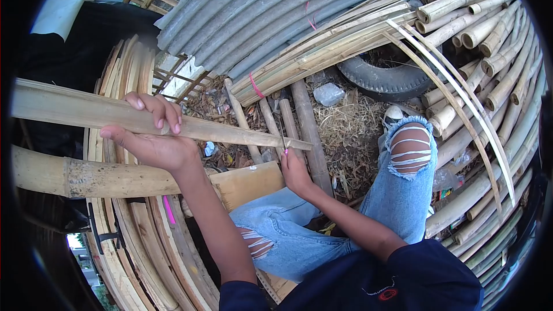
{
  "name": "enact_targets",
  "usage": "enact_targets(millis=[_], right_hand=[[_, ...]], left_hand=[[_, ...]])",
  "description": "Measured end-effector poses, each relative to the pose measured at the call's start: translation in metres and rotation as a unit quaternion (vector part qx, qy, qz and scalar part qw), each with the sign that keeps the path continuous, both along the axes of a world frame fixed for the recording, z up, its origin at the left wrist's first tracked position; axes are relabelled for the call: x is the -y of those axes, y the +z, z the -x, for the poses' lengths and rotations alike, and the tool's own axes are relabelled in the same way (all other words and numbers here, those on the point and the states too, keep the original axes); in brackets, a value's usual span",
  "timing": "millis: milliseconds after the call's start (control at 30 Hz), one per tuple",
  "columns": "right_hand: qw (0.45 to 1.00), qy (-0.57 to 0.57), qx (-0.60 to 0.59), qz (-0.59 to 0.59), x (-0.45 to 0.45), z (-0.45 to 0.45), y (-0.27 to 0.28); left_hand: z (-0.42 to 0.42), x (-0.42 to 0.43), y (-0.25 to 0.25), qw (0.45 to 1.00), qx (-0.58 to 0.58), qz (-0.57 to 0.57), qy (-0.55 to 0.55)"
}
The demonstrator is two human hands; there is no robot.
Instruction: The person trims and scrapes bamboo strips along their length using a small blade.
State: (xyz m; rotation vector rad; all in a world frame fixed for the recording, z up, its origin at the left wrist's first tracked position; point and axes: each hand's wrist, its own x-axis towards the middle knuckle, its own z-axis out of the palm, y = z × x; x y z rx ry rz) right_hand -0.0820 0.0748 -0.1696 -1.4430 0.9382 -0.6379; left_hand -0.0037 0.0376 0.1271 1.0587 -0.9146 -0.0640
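A long split bamboo piece (219,131) runs from the left edge to the middle, narrowing toward its right end. My left hand (152,132) is wrapped round it from below, thumb on the near side and fingers over the far side. Near the narrow end, my right hand (295,168) is closed on a knife; its thin blade (283,132) stands across the bamboo, and a bit of pink shows at the grip. Below the strip lies a thick bamboo pole (121,181), with a wide, pale bamboo piece (247,184) at its right.
Bundled bamboo slats (322,43) with pink ties lie ahead, beside corrugated sheets (247,11). A tire (386,80) and a pile of bamboo poles (495,66) are at right. Two thin curved strips (464,101) lean over them. More slats (129,242) are stacked at left.
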Motion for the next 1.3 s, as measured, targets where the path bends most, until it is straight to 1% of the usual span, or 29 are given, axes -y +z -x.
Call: enact_targets(millis=[67, 100, 167, 233, 367, 400, 467, 500, 533, 567, 600, 667, 700, 733, 767, 800, 867, 933, 967, 1033, 1100, 1167, 1267, 1300], right_hand=[[0.999, 0.019, -0.029, 0.024, 0.001, 0.003, 0.009], [0.999, 0.044, -0.01, 0.024, 0.008, 0.004, -0.008], [0.998, 0.049, -0.013, 0.043, 0.014, -0.002, -0.011], [0.995, 0.065, -0.029, 0.07, 0.012, -0.002, 0.002], [0.991, 0.106, -0.023, 0.073, 0.016, -0.002, 0.031], [0.992, 0.105, -0.024, 0.072, 0.013, -0.003, 0.02], [0.986, 0.093, -0.107, 0.086, 0.005, -0.005, -0.023], [0.986, 0.092, -0.105, 0.09, 0.005, 0.004, -0.045], [0.98, 0.115, -0.148, 0.065, 0.011, 0.017, -0.068], [0.971, 0.137, -0.191, 0.038, 0.018, 0.022, -0.078], [0.972, 0.132, -0.189, 0.04, 0.021, 0.018, -0.071], [0.994, 0.049, -0.097, 0.022, 0.009, 0.015, -0.038], [0.998, 0.035, -0.047, 0.034, 0.001, 0.008, -0.02], [0.997, 0.039, -0.049, 0.035, -0.005, 0.007, 0.001], [0.999, 0.037, -0.022, 0.013, -0.01, 0.006, 0.024], [0.999, 0.033, 0.007, -0.011, -0.013, 0.006, 0.035], [1.0, 0.029, 0.009, 0.006, -0.012, 0.004, 0.009], [0.998, 0.05, -0.036, 0.03, 0.0, 0.005, -0.015], [0.998, 0.042, -0.035, 0.019, 0.002, -0.002, -0.024], [0.998, 0.045, -0.04, 0.019, 0.0, -0.006, -0.002], [0.998, 0.041, -0.042, 0.026, 0.002, -0.003, 0.018], [0.997, 0.052, -0.042, 0.031, -0.002, 0.002, 0.026], [0.997, 0.057, -0.052, 0.026, 0.012, 0.002, -0.015], [0.996, 0.061, -0.048, 0.051, 0.013, -0.001, -0.016]], left_hand=[[-0.003, -0.001, 0.003, 1.0, 0.012, 0.006, -0.007], [-0.007, -0.002, 0.002, 1.0, 0.008, 0.004, -0.003], [-0.014, -0.001, 0.003, 1.0, 0.004, 0.006, 0.002], [-0.023, 0.0, 0.005, 0.999, -0.027, 0.016, 0.039], [-0.039, -0.008, 0.002, 0.998, -0.038, 0.019, 0.037], [-0.036, -0.008, 0.002, 0.999, -0.032, 0.017, 0.022], [-0.031, -0.013, 0.002, 0.999, -0.025, 0.017, 0.013], [-0.029, -0.014, 0.001, 1.0, -0.02, 0.013, -0.003], [-0.027, -0.013, 0.002, 1.0, -0.013, 0.013, -0.021], [-0.022, -0.011, 0.002, 1.0, -0.011, 0.018, -0.014], [-0.021, -0.007, 0.003, 1.0, -0.008, 0.02, -0.017], [-0.018, -0.009, 0.001, 0.999, -0.019, 0.012, -0.025], [-0.016, -0.007, 0.002, 1.0, -0.013, 0.01, -0.026], [-0.016, -0.007, 0.0, 1.0, -0.015, 0.011, -0.022], [-0.017, -0.007, 0.0, 0.999, -0.014, 0.011, -0.026], [-0.017, -0.007, 0.001, 0.999, -0.012, 0.011, -0.032], [-0.016, -0.007, 0.001, 0.999, -0.007, 0.014, -0.039], [-0.013, -0.006, 0.001, 1.0, -0.005, 0.015, -0.025], [-0.015, -0.004, 0.003, 1.0, -0.004, 0.018, -0.025], [-0.02, -0.004, 0.003, 1.0, -0.016, 0.012, 0.008], [-0.024, -0.006, 0.002, 1.0, -0.022, 0.012, 0.001], [-0.022, -0.006, 0.002, 1.0, -0.021, 0.007, -0.001], [-0.027, -0.006, 0.002, 0.999, -0.033, 0.013, 0.021], [-0.03, -0.002, 0.004, 0.999, -0.031, 0.019, 0.019]])
